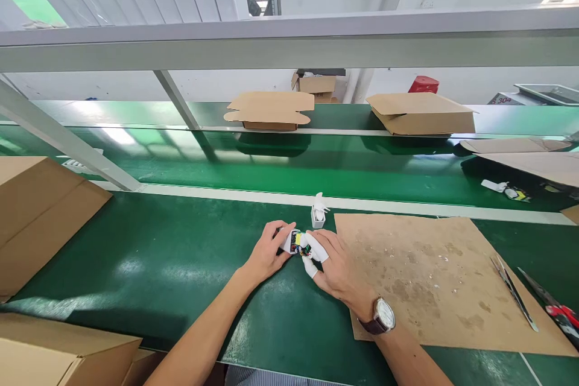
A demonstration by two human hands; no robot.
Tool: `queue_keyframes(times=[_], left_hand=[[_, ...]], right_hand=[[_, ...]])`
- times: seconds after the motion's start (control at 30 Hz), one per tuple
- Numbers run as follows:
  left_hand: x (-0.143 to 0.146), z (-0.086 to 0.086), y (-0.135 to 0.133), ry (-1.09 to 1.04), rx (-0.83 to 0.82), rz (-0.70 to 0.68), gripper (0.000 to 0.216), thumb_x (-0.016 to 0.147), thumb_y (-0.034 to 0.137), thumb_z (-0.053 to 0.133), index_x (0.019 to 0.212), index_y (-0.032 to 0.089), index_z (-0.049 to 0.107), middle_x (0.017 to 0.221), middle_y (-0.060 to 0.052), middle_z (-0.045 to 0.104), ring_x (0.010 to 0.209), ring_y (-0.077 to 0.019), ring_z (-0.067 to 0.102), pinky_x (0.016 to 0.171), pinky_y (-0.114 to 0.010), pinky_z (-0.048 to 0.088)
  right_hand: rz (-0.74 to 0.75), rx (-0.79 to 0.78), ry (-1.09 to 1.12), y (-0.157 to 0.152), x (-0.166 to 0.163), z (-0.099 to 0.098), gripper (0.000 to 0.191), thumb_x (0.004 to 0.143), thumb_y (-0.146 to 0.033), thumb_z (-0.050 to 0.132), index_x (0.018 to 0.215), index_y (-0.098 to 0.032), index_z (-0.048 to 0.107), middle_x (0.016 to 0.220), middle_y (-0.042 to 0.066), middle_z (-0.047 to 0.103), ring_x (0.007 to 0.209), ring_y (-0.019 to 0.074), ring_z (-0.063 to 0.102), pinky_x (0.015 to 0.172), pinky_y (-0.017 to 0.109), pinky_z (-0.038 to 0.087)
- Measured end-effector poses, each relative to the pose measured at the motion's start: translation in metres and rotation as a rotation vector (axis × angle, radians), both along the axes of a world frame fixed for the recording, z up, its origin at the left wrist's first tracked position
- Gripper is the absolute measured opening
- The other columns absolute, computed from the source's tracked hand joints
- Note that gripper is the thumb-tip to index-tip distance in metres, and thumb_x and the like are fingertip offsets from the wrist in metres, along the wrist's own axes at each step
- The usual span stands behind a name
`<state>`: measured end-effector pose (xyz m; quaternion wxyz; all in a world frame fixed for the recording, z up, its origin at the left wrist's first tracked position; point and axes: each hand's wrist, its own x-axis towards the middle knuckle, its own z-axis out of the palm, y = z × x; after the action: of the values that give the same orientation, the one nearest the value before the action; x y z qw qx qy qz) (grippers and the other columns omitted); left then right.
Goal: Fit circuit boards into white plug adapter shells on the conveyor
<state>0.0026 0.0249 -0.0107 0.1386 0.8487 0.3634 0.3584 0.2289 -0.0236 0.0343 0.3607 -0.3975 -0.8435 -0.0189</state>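
My left hand is closed around a small white piece, apparently a casing, at the middle of the bench. A little circuit board with yellow and dark parts shows at its right end. My right hand, with white finger covers on thumb and forefinger and a watch on the wrist, pinches the board from the right. The fingers partly hide the board, so how far it sits inside the white piece is unclear. Just beyond my hands stands a small white container with crumpled white material in it.
A stained cardboard sheet lies to the right, bearing tweezers. Red-handled scissors are at the far right. Cardboard boxes occupy the left side. Behind the bench runs a green conveyor belt, below a metal beam.
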Motion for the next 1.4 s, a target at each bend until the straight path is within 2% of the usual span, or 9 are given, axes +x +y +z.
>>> queue_keyframes(times=[0.3,0.8,1.17,1.4], left_hand=[[0.0011,0.0004,-0.0010,-0.009,-0.002,-0.006,0.072,0.093,0.014,0.065,0.156,0.033,0.036,0.129,-0.012,0.052,0.117,-0.0262,0.058,0.097,-0.043,0.057],[0.0020,0.0050,-0.0010,-0.007,0.040,-0.006,0.069,0.094,0.018,0.064,0.156,0.032,0.036,0.126,-0.013,0.052,0.116,-0.0272,0.057,0.095,-0.044,0.057],[0.0022,0.0039,-0.0008,-0.002,0.057,-0.020,0.074,0.094,0.015,0.063,0.158,0.034,0.032,0.127,-0.013,0.051,0.116,-0.0273,0.056,0.093,-0.042,0.058],[0.0042,0.0030,-0.0020,-0.014,0.050,-0.021,0.074,0.092,0.013,0.065,0.157,0.034,0.034,0.126,-0.012,0.052,0.115,-0.0270,0.057,0.093,-0.044,0.058]], right_hand=[[0.002,-0.016,0.001,0.0001,0.0003,0.0005,0.067,0.093,-0.012,0.052,0.158,-0.013,0.034,0.127,0.020,0.067,0.119,0.0359,0.062,0.094,0.058,0.059],[0.004,-0.043,-0.011,-0.0002,0.0013,-0.0028,0.074,0.092,-0.009,0.053,0.161,-0.014,0.027,0.133,0.021,0.064,0.123,0.0359,0.060,0.097,0.057,0.058],[0.018,-0.061,-0.003,0.0003,0.0020,-0.0013,0.071,0.093,-0.010,0.054,0.159,-0.016,0.030,0.130,0.019,0.065,0.121,0.0353,0.061,0.096,0.057,0.058],[0.026,-0.070,0.006,0.0003,0.0009,0.0018,0.062,0.093,-0.012,0.055,0.153,-0.014,0.038,0.128,0.019,0.065,0.120,0.0340,0.060,0.097,0.055,0.057]])
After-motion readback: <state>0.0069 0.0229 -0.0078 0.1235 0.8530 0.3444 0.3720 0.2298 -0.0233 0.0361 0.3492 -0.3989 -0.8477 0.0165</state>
